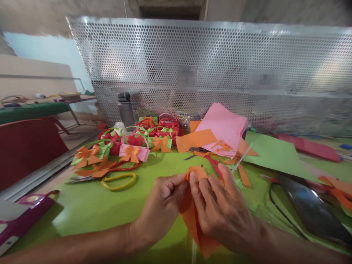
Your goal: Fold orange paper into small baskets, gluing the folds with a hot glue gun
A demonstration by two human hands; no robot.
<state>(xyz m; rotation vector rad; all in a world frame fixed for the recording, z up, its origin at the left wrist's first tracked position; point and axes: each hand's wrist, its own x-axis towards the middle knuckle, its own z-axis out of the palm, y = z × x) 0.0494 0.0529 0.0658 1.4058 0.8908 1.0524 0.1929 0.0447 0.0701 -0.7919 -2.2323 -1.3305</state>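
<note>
A folded piece of orange paper (189, 216) is held between both hands over the green tabletop (110, 209). My left hand (162, 205) pinches its upper left edge between thumb and fingers. On the other side, my right hand (220, 205) grips the same paper, its fingers curled over the upper part. The lower end of the paper hangs down as a pointed flap below my right hand. Parts of the folds are hidden by the fingers. Just beyond the hands lie orange scraps (243, 176) and a tool with pink-red handles (213, 165).
Small paper bags with orange bows (132, 153) crowd the back left, near scissors (118, 179) and a grey bottle (125, 110). Pink sheets (222, 126) and a green sheet (275, 154) lie behind. A dark phone (316, 209) is at right; a perforated metal panel (165, 55) stands behind.
</note>
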